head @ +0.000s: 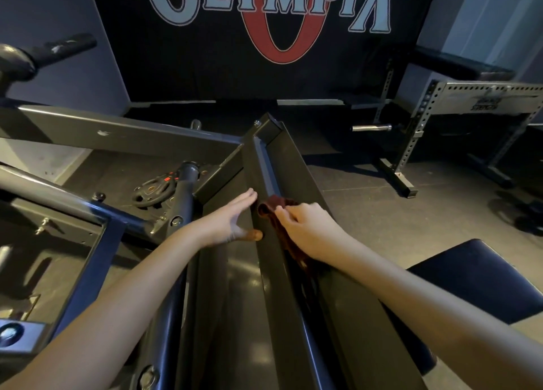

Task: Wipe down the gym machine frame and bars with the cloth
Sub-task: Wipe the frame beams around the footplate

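A big black banner (264, 22) with the word OLYMPIA is hanging on the wall at twelve o'clock. The dark floor (367, 213) is spreading out under it. A gray rack (426, 119) full of little holes is standing at two o'clock, and a black pad (476, 278) is sitting at four o'clock. A round weight plate (152, 189) is lying on the floor at ten o'clock.

The gym machine frame (282, 286) is filling the middle. Its long dark bar is running from six o'clock up toward twelve o'clock, and another bar (117, 137) is joining it from nine o'clock.

The left hand (232, 219) is lying flat against the left side of the long bar. Its fingers are straight and close together, and its thumb is sticking out toward three o'clock.

The right hand (308, 228) is sitting just beside it, at three o'clock from it. Its fingers are curling and pinching the cloth (276, 206). The dark red cloth is resting on top of the long bar, right in the middle. Part of it is bunching at the fingertips, and the rest is trailing under the hand toward five o'clock.
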Demonstrator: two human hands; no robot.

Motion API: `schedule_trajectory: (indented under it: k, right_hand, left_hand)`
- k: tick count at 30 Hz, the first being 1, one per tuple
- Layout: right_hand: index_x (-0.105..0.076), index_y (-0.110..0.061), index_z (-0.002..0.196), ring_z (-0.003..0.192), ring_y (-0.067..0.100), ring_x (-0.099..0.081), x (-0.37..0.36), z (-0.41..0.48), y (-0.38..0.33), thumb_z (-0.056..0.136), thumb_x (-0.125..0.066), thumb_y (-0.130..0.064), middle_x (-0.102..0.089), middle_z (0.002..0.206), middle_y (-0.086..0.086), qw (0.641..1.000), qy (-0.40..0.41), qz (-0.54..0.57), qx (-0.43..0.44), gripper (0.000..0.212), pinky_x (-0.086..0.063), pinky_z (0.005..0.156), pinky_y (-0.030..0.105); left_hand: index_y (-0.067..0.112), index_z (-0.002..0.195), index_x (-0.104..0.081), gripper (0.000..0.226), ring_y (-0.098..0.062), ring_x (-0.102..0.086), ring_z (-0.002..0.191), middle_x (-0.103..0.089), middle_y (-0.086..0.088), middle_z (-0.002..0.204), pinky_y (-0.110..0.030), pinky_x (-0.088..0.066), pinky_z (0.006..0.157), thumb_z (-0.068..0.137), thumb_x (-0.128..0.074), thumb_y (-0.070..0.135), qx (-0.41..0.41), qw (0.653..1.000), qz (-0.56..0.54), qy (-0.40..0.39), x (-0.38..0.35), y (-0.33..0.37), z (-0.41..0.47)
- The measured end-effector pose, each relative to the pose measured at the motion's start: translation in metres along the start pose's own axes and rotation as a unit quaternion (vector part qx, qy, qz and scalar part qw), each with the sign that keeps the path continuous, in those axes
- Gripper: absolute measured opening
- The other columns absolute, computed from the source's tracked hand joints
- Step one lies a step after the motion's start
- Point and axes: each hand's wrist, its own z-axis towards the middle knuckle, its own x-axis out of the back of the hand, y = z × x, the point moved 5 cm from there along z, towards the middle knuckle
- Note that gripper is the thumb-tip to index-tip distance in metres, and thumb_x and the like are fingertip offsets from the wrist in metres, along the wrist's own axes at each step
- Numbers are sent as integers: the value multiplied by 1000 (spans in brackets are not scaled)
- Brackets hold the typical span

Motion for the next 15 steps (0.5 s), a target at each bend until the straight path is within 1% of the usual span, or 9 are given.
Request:
schedule_trajectory:
  k: [3, 5, 6, 7, 9, 11, 12, 13, 15]
  right_hand:
    - [-64, -13, 89, 62, 4, -58, 5, 4, 0, 103, -39, -35, -60, 75, -1, 1000, 15, -23, -2, 36, -40, 58, 14]
    - [-65, -14, 98, 69, 6, -61, 8, 13, -3, 102, -42, -35, -62, 80, -1, 1000, 24, -15, -10, 31, -42, 60, 15]
    - [-66, -14, 103, 72, 7, -63, 8, 16, -4, 102, -43, -35, -63, 82, -1, 1000, 27, -9, -14, 31, -43, 60, 15]
    - [-66, -14, 106, 73, 8, -63, 7, 18, -3, 101, -44, -35, -64, 83, -1, 999, 28, -3, -18, 31, -43, 61, 15]
    - [-65, -15, 107, 75, 8, -64, 5, 11, 0, 101, -44, -36, -64, 84, -2, 999, 23, -4, -23, 31, -44, 61, 15]
    - [-65, -17, 106, 78, 7, -64, 1, -3, 4, 101, -44, -36, -65, 89, -2, 999, 16, -47, -3, 30, -45, 65, 14]
    - [-66, -18, 106, 80, 6, -64, 0, -10, 5, 101, -44, -36, -66, 92, -2, 997, 16, -74, 8, 29, -45, 69, 14]
    - [-67, -18, 107, 81, 6, -64, 0, -13, 6, 101, -45, -36, -66, 94, -3, 996, 21, -90, 16, 29, -45, 71, 14]
    - [-66, -16, 107, 76, 4, -61, 2, -9, 2, 100, -47, -35, -64, 89, -5, 995, 33, -95, 19, 28, -45, 69, 14]
  left_hand:
    - [25, 156, -7, 97, -12, 0, 149, 5, 10, 163, -33, -8, 118, 83, -72, 26, 14, 1000, 9, -14, 1, 2, -2]
    - [27, 156, -7, 93, -13, -1, 150, 6, 10, 163, -34, -9, 119, 87, -68, 28, 7, 999, 36, -26, -1, 9, -6]
    - [27, 156, -5, 93, -14, -1, 150, 8, 9, 163, -35, -9, 119, 88, -67, 30, 3, 999, 31, -36, -3, 12, -8]
    - [26, 156, -1, 97, -15, 1, 150, 12, 9, 162, -35, -8, 119, 86, -68, 35, 1, 999, 13, -51, -6, 13, -10]
    - [26, 155, 6, 115, -13, 7, 148, 21, 10, 160, -30, -6, 117, 74, -71, 55, -1, 997, -14, -78, -15, 15, -14]
    - [26, 155, 11, 130, -9, 10, 146, 26, 12, 157, -25, -6, 113, 60, -65, 71, 1, 997, 4, -80, -20, 13, -16]
    - [26, 154, 13, 135, -8, 11, 145, 27, 13, 156, -25, -6, 112, 56, -65, 76, 1, 997, 13, -74, -21, 11, -16]
    - [26, 154, 15, 135, -7, 12, 145, 28, 14, 156, -25, -6, 113, 59, -65, 78, 7, 997, 20, -68, -22, 9, -16]
    - [25, 154, 15, 125, -12, 11, 148, 28, 11, 157, -27, -6, 114, 71, -67, 70, 1, 998, 29, -59, -23, 10, -17]
